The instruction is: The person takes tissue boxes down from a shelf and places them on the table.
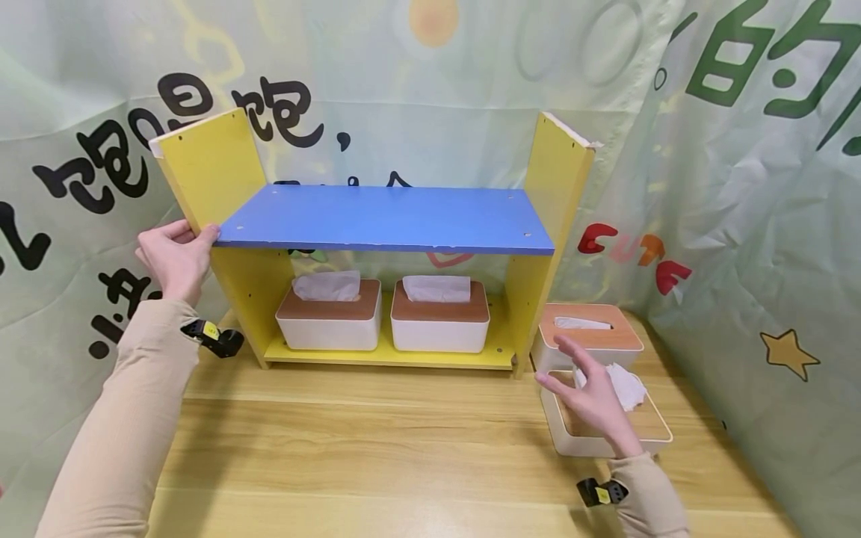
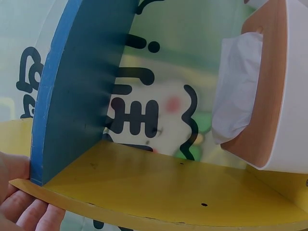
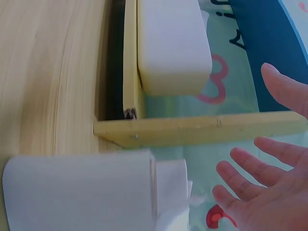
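My left hand (image 1: 176, 258) grips the left side panel of a small yellow and blue shelf (image 1: 386, 218), beside the blue board. In the left wrist view its thumb lies inside the panel and the fingers (image 2: 33, 211) outside. Two tissue boxes (image 1: 329, 329) (image 1: 440, 329), white with wooden lids, stand on the shelf's yellow bottom board. To the right of the shelf are two more, a rear tissue box (image 1: 590, 336) and a front tissue box (image 1: 646, 422) with a crumpled tissue sticking out. My right hand (image 1: 595, 396) hovers over the front one, fingers spread, holding nothing.
The shelf stands on a wooden table (image 1: 377, 448). Its side panels rise above the blue board (image 1: 397, 217). A printed cloth (image 1: 417, 90) hangs behind and along both sides, close to the right-hand boxes.
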A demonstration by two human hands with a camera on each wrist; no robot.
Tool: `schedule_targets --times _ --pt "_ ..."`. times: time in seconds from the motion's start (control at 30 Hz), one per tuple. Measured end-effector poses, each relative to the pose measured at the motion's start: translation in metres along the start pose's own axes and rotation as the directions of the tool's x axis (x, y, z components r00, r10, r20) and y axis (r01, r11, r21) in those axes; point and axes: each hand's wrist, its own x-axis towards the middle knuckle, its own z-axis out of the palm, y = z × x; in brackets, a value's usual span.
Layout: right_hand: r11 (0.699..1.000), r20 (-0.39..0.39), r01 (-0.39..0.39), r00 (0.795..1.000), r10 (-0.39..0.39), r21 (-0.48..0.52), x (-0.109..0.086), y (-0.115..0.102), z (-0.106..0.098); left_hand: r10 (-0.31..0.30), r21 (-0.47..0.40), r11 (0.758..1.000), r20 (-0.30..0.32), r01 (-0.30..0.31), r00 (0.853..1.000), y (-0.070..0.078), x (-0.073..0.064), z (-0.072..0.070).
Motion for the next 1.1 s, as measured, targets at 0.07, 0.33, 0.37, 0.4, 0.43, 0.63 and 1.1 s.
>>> schedule_targets --times 0.07,0.33,0.37,0.4,0.43,0.63,1.1 --pt "1.000 0.008 0.007 1.000 -0.007 0.011 0.001 -0.002 0.004 0.003 -0.007 1.000 -0.003 -0.003 1.000 0.000 0.000 0.000" --pt "0.998 0.033 0.051 0.998 -0.052 0.031 0.005 -0.008 0.020 -0.007 -0.006 1.000 -0.003 0.007 1.000 0.001 0.000 0.000" --pt "0.998 0.035 0.051 0.998 -0.052 0.043 0.005 -0.009 0.022 -0.008 -0.007 1.000 -0.002 0.008 1.000 0.001 -0.001 -0.001" --pt "0.997 0.039 0.050 0.998 -0.052 0.056 0.006 -0.010 0.024 -0.008 -0.008 1.000 -0.002 0.008 1.000 0.001 -0.001 -0.001" --pt "0.997 0.044 0.046 0.998 -0.049 0.069 0.007 -0.011 0.026 -0.008 -0.009 1.000 -0.001 0.008 1.000 0.001 -0.002 -0.001" --pt "0.992 0.073 0.019 0.997 -0.028 0.123 0.011 -0.017 0.037 -0.006 -0.004 1.000 0.005 0.006 1.000 0.001 -0.002 -0.001" --pt "0.922 0.148 -0.061 0.989 0.004 0.383 0.030 -0.014 0.062 -0.015 0.000 1.000 0.005 0.015 1.000 0.001 -0.002 0.000"
